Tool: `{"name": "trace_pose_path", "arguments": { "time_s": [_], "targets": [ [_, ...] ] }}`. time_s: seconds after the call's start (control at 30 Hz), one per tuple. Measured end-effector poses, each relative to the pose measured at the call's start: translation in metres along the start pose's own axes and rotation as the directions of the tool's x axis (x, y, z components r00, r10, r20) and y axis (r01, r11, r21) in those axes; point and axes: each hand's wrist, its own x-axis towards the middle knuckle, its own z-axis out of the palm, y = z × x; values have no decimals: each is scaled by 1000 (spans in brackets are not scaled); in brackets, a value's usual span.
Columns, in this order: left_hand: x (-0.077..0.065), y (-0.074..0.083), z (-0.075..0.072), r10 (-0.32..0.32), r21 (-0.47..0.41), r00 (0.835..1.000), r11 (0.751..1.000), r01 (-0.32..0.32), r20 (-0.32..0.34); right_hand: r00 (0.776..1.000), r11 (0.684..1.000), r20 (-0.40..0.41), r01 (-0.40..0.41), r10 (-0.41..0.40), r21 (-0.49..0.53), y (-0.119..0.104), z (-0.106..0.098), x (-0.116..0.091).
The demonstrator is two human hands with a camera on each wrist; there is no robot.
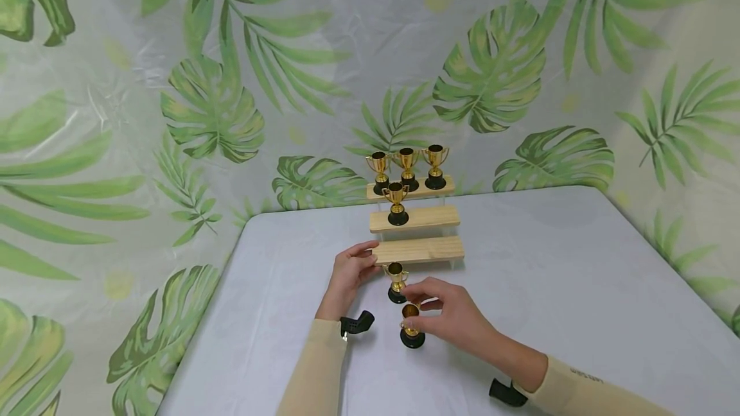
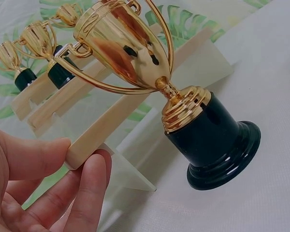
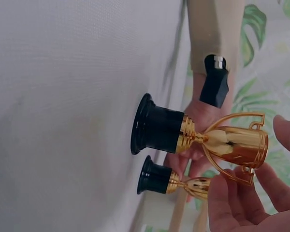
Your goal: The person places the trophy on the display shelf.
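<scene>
My left hand [image 1: 347, 275] pinches the left end of the lowest step of a wooden tiered display stand [image 1: 419, 250]; in the left wrist view the thumb [image 2: 43, 157] lies against the board's end and fingertips sit beneath it. A small gold trophy cup [image 1: 396, 278] with a black base stands upright on the table just before the stand. My right hand [image 1: 457, 316] is around a second trophy cup [image 1: 412, 338], upright nearer to me. In the right wrist view its thumb [image 3: 289, 135] is apart from the rim, while the fingers [image 3: 220, 198] are right at one handle.
Three gold trophy cups [image 1: 436, 165] line the top step. Another trophy cup [image 1: 396, 201] stands at the left of the middle step. A white cloth covers the table [image 1: 555, 275], and a leaf-print curtain [image 1: 370, 50] hangs behind it.
</scene>
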Motion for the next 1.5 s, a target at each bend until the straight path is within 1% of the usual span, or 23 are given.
{"name": "trace_pose_path", "arguments": {
  "time_s": [0.23, 0.47, 0.5, 0.6, 0.73, 0.83, 1.1, 1.3, 1.5],
  "targets": [
    [-1, 2, 1, 2, 10, 1000, 1000, -2, -3, 1000, 1000, 15, 3, -3, 9, 6, 3, -1],
    [-1, 2, 1, 9, -1, 1000, 1000, -9, 2, 1000, 1000, 16, -2, 1, 19, 9, 4, -2],
    [0, 2, 1, 8, -5, 1000, 1000, -8, 1, 1000, 1000, 15, 1, -1, 22, 9, 4, -2],
    [0, 2, 2, 11, -7, 1000, 1000, -11, 3, 1000, 999, 11, -6, 6, 45, 0, 4, -3],
    [-1, 4, 2, 17, -5, 1000, 1000, -17, 11, 1000, 998, 12, -9, 8, 66, 1, 4, -2],
    [-2, 4, 2, 22, -6, 1000, 1000, -21, 11, 1000, 999, 21, 6, -7, 54, 13, 4, -1],
    [-1, 2, 1, 17, -16, 1000, 1000, -17, -3, 999, 1000, 34, 21, -22, 16, 16, 5, -4],
    [-2, 2, 1, 14, -8, 1000, 1000, -15, -5, 998, 998, 29, 55, -55, 2, 18, 5, -2],
    [-2, 2, 2, 17, -12, 1000, 1000, -17, -9, 997, 997, 32, 72, -71, -18, 19, 4, -2]
  ]
}}
